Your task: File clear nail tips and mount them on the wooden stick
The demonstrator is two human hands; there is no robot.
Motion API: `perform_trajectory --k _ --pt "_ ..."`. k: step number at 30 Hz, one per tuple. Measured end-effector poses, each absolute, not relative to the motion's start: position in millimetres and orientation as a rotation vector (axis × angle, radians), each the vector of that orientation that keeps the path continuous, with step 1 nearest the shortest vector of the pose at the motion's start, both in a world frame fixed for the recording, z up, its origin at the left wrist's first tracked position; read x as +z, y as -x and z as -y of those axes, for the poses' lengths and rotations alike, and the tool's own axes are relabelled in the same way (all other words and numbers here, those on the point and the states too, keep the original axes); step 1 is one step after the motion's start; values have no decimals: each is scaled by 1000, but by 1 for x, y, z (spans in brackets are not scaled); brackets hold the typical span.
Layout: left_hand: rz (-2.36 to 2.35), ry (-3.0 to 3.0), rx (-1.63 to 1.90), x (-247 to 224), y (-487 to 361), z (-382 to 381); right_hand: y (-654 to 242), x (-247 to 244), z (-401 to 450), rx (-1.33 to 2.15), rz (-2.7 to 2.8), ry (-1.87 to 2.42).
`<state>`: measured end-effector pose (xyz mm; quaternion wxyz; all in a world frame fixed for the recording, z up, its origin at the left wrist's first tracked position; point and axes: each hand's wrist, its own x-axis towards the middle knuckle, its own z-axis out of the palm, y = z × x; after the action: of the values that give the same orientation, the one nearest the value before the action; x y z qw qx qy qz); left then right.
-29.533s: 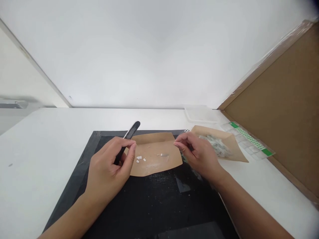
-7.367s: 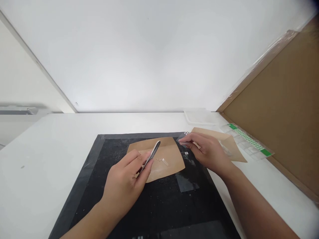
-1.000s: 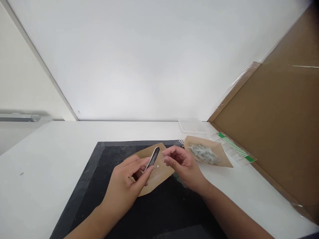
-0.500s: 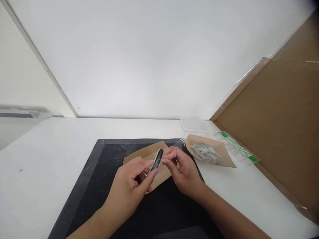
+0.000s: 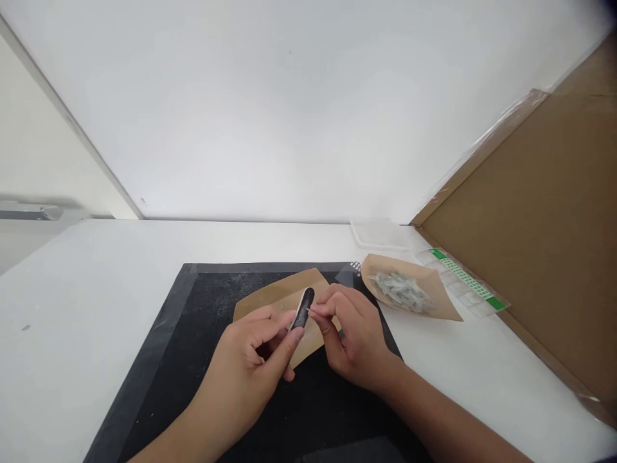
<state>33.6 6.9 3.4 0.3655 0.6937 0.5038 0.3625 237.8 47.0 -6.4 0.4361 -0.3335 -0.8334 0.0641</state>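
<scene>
Between its thumb and fingers, my left hand (image 5: 255,350) grips a small black oblong piece (image 5: 303,307) with a pale edge, tilted up to the right. The fingertips of my right hand (image 5: 354,331) are pinched at the right side of that piece, on something thin and pale, too small to name. Beneath both hands a brown paper tray (image 5: 279,289) lies on a black mat (image 5: 212,315); the hands hide part of it.
At the right, a second brown paper tray (image 5: 446,296) holds a heap of small translucent pieces (image 5: 402,290). Beyond it are a clear plastic case with a green-and-white strip (image 5: 467,280) and a translucent lid (image 5: 378,235). A cardboard panel (image 5: 540,225) stands along the right side.
The camera view has shifted slightly. My right fingertips have moved a little closer to the black piece, which my left hand holds as before.
</scene>
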Motion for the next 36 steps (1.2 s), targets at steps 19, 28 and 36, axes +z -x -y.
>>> perform_trajectory --k 19,28,36 --pt "-1295 -1712 897 12 -32 -8 -235 -2 -49 41 2166 870" --pt "-1343 -1767 934 13 -30 -10 -230 -2 -48 18 2190 853" --pt "-1324 -1784 929 13 -31 -10 -230 -2 -51 42 2213 853"
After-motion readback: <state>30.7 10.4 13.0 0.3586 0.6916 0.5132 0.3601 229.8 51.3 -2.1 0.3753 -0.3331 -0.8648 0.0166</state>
